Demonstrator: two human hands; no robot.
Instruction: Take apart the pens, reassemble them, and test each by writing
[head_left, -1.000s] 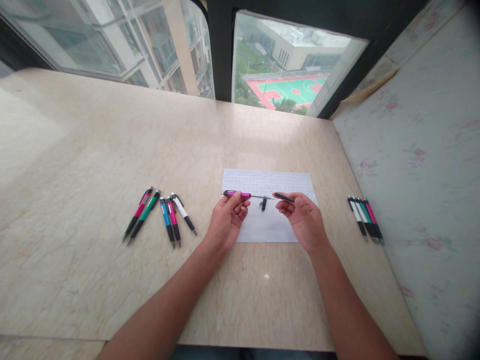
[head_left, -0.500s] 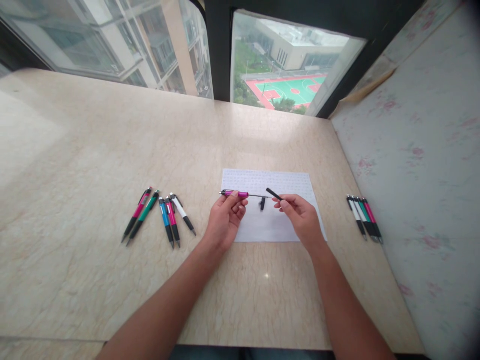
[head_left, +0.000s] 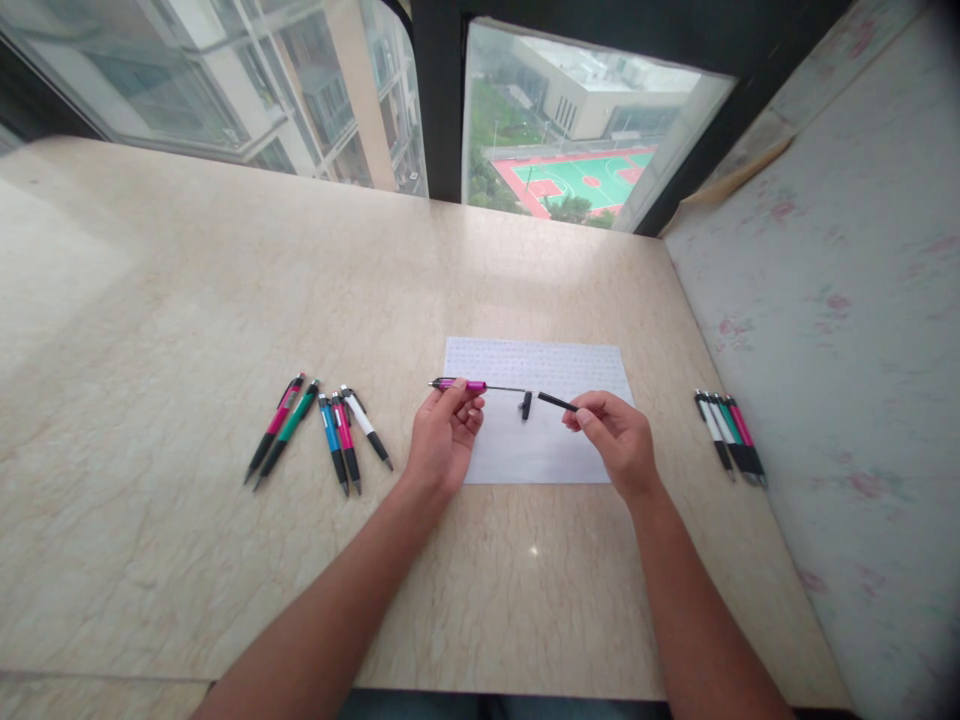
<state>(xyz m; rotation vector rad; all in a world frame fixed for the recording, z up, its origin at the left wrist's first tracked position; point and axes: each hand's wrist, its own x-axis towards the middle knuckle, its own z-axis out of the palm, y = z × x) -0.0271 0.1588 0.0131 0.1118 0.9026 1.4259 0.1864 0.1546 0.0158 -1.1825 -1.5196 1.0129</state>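
Note:
Pinched in my left hand (head_left: 444, 435) is a purple pen barrel (head_left: 471, 386) with a dark clip end at the left. A thin refill (head_left: 506, 388) sticks out of its right end. My right hand (head_left: 615, 440) grips a slim black tube (head_left: 556, 401), which looks like a pen's grip section, pointing left toward the refill. A small gap separates the refill tip and the tube. Between the hands, a small black piece (head_left: 526, 405) lies on a sheet of white paper (head_left: 536, 455) with rows of faint writing on its upper part.
Left of my hands lie several click pens: a pink one (head_left: 279, 425), a green one (head_left: 289, 432), a blue one (head_left: 333, 442) and a white one (head_left: 366, 428) among them. More pens (head_left: 731, 435) lie beside the papered wall (head_left: 847, 400). Windows stand behind the marble-patterned counter (head_left: 225, 580).
My left hand has shifted slightly left with the barrel and refill. My right hand has drawn right, and the black tube has come down to line up more closely with the refill.

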